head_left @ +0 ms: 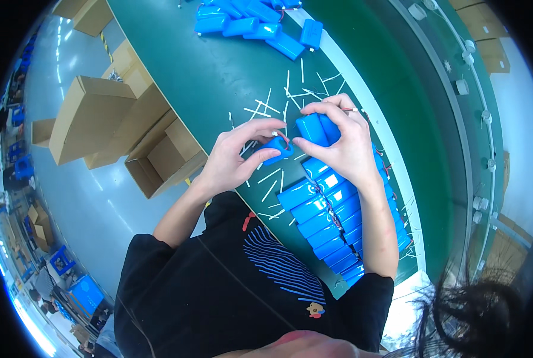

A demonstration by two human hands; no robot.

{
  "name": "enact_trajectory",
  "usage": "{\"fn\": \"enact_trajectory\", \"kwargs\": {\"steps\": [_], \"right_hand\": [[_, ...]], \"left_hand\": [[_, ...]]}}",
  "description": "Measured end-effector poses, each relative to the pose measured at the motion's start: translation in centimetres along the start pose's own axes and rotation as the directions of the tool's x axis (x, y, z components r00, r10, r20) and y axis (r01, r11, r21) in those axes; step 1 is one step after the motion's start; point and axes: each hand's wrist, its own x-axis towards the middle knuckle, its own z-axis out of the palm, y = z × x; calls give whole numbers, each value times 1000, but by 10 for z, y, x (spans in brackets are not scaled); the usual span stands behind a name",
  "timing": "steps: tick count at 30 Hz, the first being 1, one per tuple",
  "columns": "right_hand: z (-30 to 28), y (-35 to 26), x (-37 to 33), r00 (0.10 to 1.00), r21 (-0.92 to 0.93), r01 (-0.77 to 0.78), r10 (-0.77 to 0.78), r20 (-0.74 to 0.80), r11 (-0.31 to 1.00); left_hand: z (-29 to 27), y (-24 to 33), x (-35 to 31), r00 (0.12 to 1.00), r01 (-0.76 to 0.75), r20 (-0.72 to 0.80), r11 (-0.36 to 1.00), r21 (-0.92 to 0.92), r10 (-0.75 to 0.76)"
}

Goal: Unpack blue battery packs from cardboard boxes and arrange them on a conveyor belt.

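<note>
My left hand (233, 154) is closed around a small blue shrink-wrapped battery pack (279, 154), with a red-and-dark wire and a small white connector by the fingertips. Just to the right, my right hand (351, 143) grips another blue battery pack (310, 130) between thumb and fingers; more blue shows behind it, and I cannot tell whether that is a second pack. A red wire with a white plug sticks out near its fingers. Below and partly under my right forearm, battery packs stand in neat rows (338, 197), their wires running along the middle.
Thin white strips (270, 186) lie scattered over the green table (177, 53). At its far end is a loose pile of blue packs (239, 27). Open cardboard boxes (99, 113) stand left of the table. Along the right runs a white edge strip (362, 89) beside a dark green belt (392, 77).
</note>
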Motion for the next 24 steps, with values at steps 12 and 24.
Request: {"fn": "enact_trajectory", "kwargs": {"steps": [12, 24], "right_hand": [[-3, 10, 0, 974, 6, -214, 214, -78, 977], [-17, -1, 1, 970, -439, -194, 238, 47, 877]], "left_hand": [[7, -5, -2, 999, -29, 14, 997, -75, 30], [12, 5, -4, 975, -189, 188, 878, 439, 116]]}}
